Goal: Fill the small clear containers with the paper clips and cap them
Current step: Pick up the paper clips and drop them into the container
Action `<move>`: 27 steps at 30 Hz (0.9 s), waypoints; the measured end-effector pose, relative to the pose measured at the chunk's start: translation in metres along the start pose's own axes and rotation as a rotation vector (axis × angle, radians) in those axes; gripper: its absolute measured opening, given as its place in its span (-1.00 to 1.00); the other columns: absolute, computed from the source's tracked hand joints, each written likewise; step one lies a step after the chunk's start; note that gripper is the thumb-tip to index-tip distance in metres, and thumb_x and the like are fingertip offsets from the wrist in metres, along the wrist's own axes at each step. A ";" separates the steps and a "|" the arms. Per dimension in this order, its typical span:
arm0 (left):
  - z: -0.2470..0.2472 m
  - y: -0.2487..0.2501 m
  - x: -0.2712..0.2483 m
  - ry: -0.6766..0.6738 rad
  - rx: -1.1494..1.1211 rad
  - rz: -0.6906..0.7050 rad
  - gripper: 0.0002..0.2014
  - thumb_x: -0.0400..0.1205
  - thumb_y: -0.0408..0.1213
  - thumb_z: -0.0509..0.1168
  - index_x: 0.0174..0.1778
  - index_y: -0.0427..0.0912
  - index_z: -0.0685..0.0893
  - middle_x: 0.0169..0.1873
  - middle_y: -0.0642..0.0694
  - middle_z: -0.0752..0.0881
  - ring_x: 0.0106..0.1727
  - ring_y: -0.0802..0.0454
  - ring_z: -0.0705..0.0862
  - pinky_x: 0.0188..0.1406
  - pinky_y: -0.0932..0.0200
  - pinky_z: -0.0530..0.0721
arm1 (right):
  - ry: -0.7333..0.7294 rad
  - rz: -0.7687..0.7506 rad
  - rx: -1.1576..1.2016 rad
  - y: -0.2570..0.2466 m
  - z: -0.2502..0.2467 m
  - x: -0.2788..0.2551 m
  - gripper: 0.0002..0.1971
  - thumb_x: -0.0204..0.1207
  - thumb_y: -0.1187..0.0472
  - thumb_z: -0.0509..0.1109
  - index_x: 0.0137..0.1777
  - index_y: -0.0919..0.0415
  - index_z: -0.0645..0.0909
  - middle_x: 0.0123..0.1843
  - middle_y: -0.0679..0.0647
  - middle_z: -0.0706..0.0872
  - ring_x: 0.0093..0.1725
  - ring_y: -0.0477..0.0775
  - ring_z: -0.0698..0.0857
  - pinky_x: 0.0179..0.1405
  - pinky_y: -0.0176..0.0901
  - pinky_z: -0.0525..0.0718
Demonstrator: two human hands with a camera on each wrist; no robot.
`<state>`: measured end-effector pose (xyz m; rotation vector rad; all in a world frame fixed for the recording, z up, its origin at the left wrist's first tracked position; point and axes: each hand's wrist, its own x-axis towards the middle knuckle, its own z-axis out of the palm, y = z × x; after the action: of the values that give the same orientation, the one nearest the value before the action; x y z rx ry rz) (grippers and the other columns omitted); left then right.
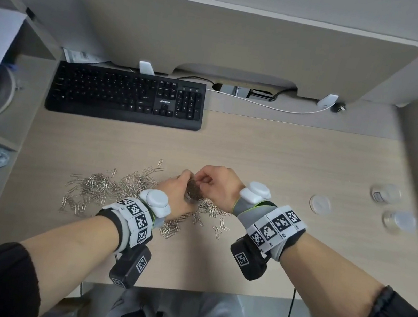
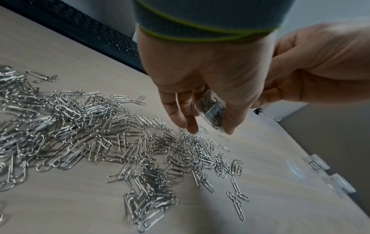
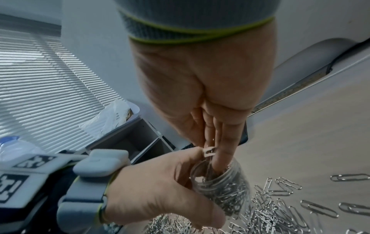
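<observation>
My left hand (image 1: 180,190) grips a small clear container (image 1: 195,193) just above the desk; it is mostly full of paper clips. In the left wrist view the left hand (image 2: 208,125) curls round the container (image 2: 212,110). My right hand (image 1: 203,180) sits over the container's mouth. In the right wrist view the bunched fingers of the right hand (image 3: 216,158) pinch a few paper clips and dip into the open container (image 3: 226,190). A big loose pile of silver paper clips (image 1: 116,190) lies on the desk under and left of both hands. A round clear lid (image 1: 319,204) lies to the right.
Two more small clear containers (image 1: 385,193) (image 1: 398,220) stand at the desk's right edge. A black keyboard (image 1: 126,95) lies at the back left under a monitor, with a white cable to its right. Shelves with cloth and paper stand on the left.
</observation>
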<state>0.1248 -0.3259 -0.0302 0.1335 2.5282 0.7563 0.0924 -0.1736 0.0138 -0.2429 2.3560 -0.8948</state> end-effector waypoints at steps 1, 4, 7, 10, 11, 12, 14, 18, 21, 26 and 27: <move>-0.001 0.000 0.000 0.003 0.000 -0.002 -0.47 0.45 -0.04 0.46 0.24 -0.11 0.40 -0.14 -0.04 0.65 -0.22 -0.12 0.61 -0.34 0.14 0.39 | -0.003 0.003 0.025 -0.001 -0.001 0.000 -0.72 0.51 0.38 0.28 0.14 0.19 0.71 0.03 0.13 0.81 0.05 0.15 0.74 0.18 -0.03 0.67; -0.002 -0.001 0.001 0.016 -0.005 0.000 -0.48 0.45 -0.03 0.46 0.20 -0.08 0.39 -0.20 0.03 0.60 -0.25 -0.07 0.58 -0.36 0.12 0.41 | -0.019 -0.018 0.021 -0.002 -0.002 -0.001 -0.65 0.51 0.44 0.21 0.17 0.17 0.70 0.07 0.09 0.81 0.11 0.07 0.73 0.20 -0.22 0.63; -0.005 0.001 0.000 0.022 0.001 -0.003 -0.46 0.46 -0.07 0.47 0.25 -0.11 0.39 -0.22 0.01 0.59 -0.25 -0.09 0.56 -0.35 0.11 0.41 | 0.010 -0.033 0.047 -0.003 -0.003 -0.003 -0.68 0.50 0.46 0.24 0.15 0.20 0.69 0.05 0.11 0.80 0.08 0.10 0.74 0.17 -0.17 0.66; -0.007 0.002 0.000 0.025 0.002 0.002 -0.44 0.46 -0.07 0.48 0.27 -0.12 0.38 -0.22 0.02 0.59 -0.25 -0.10 0.57 -0.34 0.11 0.43 | 0.027 -0.027 0.206 -0.006 -0.002 -0.006 -0.68 0.48 0.54 0.14 0.01 0.25 0.66 -0.13 0.18 0.77 -0.12 0.20 0.80 0.03 0.09 0.79; -0.008 0.003 0.000 0.024 0.003 0.004 -0.43 0.46 -0.06 0.48 0.28 -0.12 0.38 -0.22 0.02 0.59 -0.25 -0.10 0.57 -0.35 0.12 0.43 | 0.021 -0.020 0.257 -0.007 -0.003 -0.007 -0.66 0.50 0.56 0.10 0.00 0.25 0.65 -0.14 0.19 0.74 -0.16 0.21 0.80 -0.04 0.07 0.81; -0.008 0.002 0.000 0.023 0.005 0.002 -0.43 0.46 -0.04 0.47 0.28 -0.11 0.37 -0.21 0.02 0.59 -0.24 -0.10 0.58 -0.34 0.12 0.44 | 0.016 -0.022 0.307 -0.006 -0.003 -0.007 -0.65 0.51 0.58 0.08 0.00 0.26 0.63 -0.14 0.20 0.72 -0.20 0.20 0.79 -0.11 0.02 0.82; -0.006 0.002 0.000 0.017 0.009 -0.008 -0.40 0.46 -0.01 0.47 0.30 -0.10 0.36 -0.16 0.01 0.63 -0.20 -0.13 0.63 -0.32 0.11 0.49 | 0.023 -0.040 0.367 -0.005 -0.006 -0.006 -0.65 0.51 0.60 0.07 -0.01 0.27 0.61 -0.15 0.20 0.71 -0.27 0.17 0.75 -0.26 -0.09 0.77; -0.005 -0.002 0.000 0.017 0.018 -0.044 -0.35 0.42 -0.02 0.48 0.35 -0.05 0.34 -0.19 -0.03 0.69 -0.18 -0.15 0.68 -0.32 0.10 0.52 | 0.108 0.039 0.350 0.015 -0.014 0.003 -0.73 0.54 0.51 0.16 -0.05 0.14 0.57 -0.19 0.14 0.71 -0.39 0.13 0.67 -0.42 -0.07 0.67; -0.007 -0.007 -0.002 0.009 0.029 -0.052 -0.34 0.41 -0.02 0.47 0.36 -0.06 0.32 -0.20 -0.07 0.71 -0.21 -0.12 0.67 -0.26 0.02 0.64 | 0.164 0.205 0.162 0.050 -0.018 0.010 -0.79 0.54 0.37 0.22 -0.04 0.04 0.57 -0.06 0.17 0.75 -0.23 0.23 0.76 -0.16 0.12 0.80; -0.011 -0.024 -0.007 0.021 0.014 -0.075 -0.29 0.38 0.03 0.46 0.39 -0.01 0.30 -0.17 -0.08 0.73 -0.16 -0.11 0.72 -0.18 -0.04 0.71 | 0.040 0.520 -0.304 0.106 -0.014 0.018 -0.72 0.54 0.01 0.19 0.14 0.14 0.52 0.01 0.16 0.75 -0.16 0.23 0.78 -0.04 0.10 0.76; -0.012 -0.028 -0.008 0.027 0.012 -0.081 -0.27 0.39 0.03 0.47 0.43 0.00 0.29 -0.15 -0.08 0.73 -0.14 -0.10 0.71 -0.16 -0.01 0.70 | 0.007 0.554 -0.374 0.105 -0.012 0.016 -0.67 0.57 -0.03 0.20 0.17 0.19 0.49 0.03 0.16 0.74 -0.14 0.20 0.76 -0.04 0.02 0.70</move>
<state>0.1272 -0.3569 -0.0332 0.0246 2.5468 0.7159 0.0765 -0.0937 -0.0553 0.2605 2.3932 -0.1925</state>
